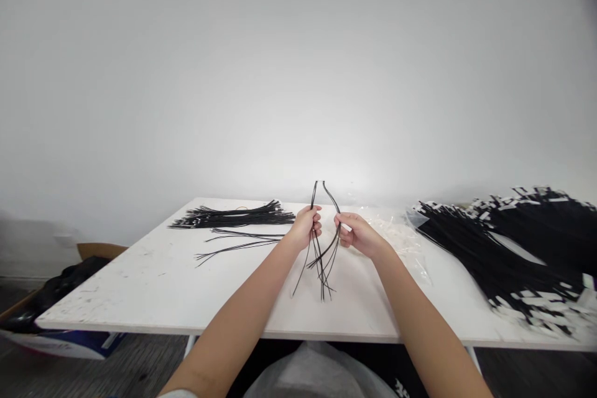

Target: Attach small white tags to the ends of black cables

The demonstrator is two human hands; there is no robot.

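Observation:
Thin black wires (332, 196) are held up over the middle of the table, their loose ends hanging down and crossing. My left hand (308, 225) is closed around one group of them. Opposite it, my right hand (355, 233) pinches the other group, slightly apart from the left. At the top, both groups run close to a small pale piece (319, 181), too small to make out. To the left of my left hand, a few loose black wires (247, 237) lie on the table, with a thick bundle of black wires (233, 216) behind them.
Clear plastic bags with pale contents (396, 236) lie right of my right hand. Large piles of black cables with white ends (494, 249) cover the right side of the white table (140, 286). An open cardboard box (60, 298) with black things stands on the floor at left.

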